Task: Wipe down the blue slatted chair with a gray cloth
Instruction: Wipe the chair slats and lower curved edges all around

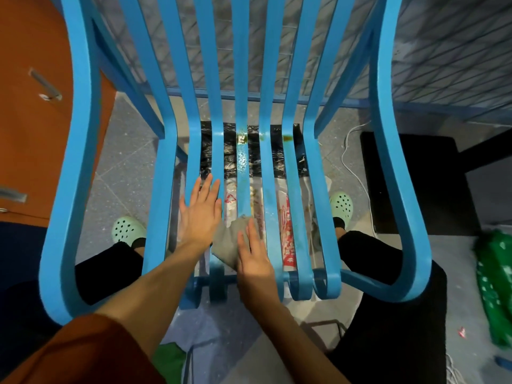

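The blue painted slatted chair [83,162] faces the person, its seat slats running from 6 to 12 o'clock. The crumpled gray cloth [225,242] lies on the centre slats near the seat's 6 o'clock edge, pinned under the right hand [255,261] — grip open, fingers straight, palm pressing down, which suits a flat push along a slat rather than a pinch. The left hand [201,217] rests at the cloth's 10 o'clock, grip likewise open and empty, fingers flat across the slats, probably to steady the seat. Brown residue [241,138] sits at 12 o'clock, not yet reached. Printed plastic sheeting [288,236] on the floor below likely catches drips.
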{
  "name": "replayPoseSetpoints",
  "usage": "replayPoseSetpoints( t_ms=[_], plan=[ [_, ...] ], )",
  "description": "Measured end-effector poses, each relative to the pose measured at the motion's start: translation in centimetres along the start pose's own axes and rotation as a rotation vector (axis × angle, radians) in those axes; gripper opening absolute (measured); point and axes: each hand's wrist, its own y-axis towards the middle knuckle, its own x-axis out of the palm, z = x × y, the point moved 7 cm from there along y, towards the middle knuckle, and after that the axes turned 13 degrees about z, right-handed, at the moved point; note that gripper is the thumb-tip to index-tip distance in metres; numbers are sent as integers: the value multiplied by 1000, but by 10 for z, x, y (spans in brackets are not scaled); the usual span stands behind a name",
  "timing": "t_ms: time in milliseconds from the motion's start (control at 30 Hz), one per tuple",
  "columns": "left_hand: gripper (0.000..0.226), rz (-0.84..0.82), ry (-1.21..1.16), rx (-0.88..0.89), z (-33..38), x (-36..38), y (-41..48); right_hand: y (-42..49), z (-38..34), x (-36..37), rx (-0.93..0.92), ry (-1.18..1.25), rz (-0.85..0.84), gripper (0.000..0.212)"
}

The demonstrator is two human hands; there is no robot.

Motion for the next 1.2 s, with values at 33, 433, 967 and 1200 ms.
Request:
replayPoseSetpoints(
  t_ms=[33,433,967,1200],
  plan=[
    [51,-4,-2,-1,-1,1,0,4,-1,4,9,-23,-55,67],
    [50,25,-54,-1,-2,0,0,-63,-1,-4,65,-34,-87,79],
    [50,128,54,29,-5,9,-1,141,14,38,181,-187,-54,68],
    [47,211,39,54,-2,6,0,256,15,47,207,-330,-25,79]
  ],
)
